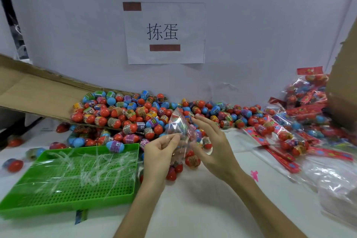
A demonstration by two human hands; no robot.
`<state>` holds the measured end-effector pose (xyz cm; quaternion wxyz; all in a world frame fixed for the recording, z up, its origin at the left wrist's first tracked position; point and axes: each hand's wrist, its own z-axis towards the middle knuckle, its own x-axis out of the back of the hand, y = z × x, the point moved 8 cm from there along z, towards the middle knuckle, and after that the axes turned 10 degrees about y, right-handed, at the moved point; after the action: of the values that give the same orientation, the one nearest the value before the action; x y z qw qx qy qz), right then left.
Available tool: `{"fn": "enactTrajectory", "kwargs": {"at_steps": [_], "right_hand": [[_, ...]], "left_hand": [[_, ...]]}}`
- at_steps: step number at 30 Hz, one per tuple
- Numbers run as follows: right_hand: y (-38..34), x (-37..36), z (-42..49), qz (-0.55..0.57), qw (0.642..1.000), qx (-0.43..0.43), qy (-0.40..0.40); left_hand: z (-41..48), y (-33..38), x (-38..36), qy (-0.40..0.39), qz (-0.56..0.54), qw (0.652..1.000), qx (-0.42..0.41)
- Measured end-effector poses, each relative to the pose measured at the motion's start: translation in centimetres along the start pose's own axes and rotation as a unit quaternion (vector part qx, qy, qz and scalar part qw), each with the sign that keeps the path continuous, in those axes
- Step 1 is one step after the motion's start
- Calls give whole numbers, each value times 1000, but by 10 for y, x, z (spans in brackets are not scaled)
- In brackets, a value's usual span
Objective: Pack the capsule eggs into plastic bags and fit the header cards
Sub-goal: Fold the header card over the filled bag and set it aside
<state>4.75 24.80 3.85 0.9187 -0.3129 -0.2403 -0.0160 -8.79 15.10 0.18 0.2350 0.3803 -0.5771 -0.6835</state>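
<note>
now left hand [164, 149] tight on plastic bag [178, 123] edge, right hand [211, 141] slack (tray [58, 206] leftward)

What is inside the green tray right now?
Tangled clear plastic strips lie across the green tray's perforated floor, and one blue-and-purple capsule egg sits at its far rim. Anything beneath the strips or under the tray is hidden.

Bare table [202, 208] beside green tray [67, 185]

likely packing workshop: bulk capsule eggs [123, 114], finished bags [301, 121]
</note>
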Motion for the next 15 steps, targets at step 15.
{"fn": "enactTrajectory", "kwargs": {"at_steps": [15], "right_hand": [[-22,-22,-13,39,995,58,-78]], "left_hand": [[-9,9,-8,-22,27,998,-52]]}}
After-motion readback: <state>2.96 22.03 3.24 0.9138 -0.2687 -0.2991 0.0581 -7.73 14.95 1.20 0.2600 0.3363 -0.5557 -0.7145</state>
